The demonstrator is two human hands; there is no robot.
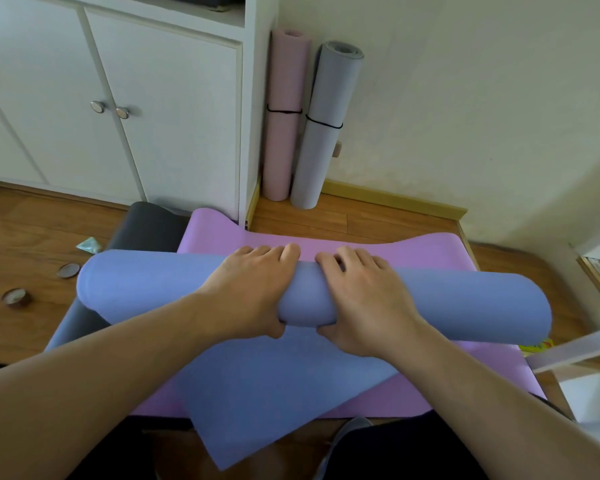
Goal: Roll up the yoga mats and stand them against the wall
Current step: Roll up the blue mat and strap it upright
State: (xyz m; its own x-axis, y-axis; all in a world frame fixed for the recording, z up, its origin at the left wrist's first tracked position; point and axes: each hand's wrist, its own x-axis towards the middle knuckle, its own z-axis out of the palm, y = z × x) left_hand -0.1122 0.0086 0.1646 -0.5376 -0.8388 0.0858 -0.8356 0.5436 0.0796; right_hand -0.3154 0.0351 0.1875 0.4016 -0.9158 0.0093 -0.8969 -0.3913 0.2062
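A blue yoga mat [146, 282] lies partly rolled across the floor in front of me, its loose end [257, 393] spread toward me. My left hand [250, 289] and my right hand [361, 299] grip the middle of the roll side by side, fingers over the top and thumbs underneath. Under it lies a flat purple mat [413, 251], and beneath that a dark grey mat [146, 223] shows at the left. A rolled pink mat [284, 116] and a rolled grey mat [323, 126], each tied with a black band, stand in the corner against the wall.
A white cupboard [153, 98] with round knobs stands at the back left. Two small round tape rolls [16, 297] and a scrap of green wrapper [90, 245] lie on the wooden floor at the left. A white bar [575, 348] juts in from the right.
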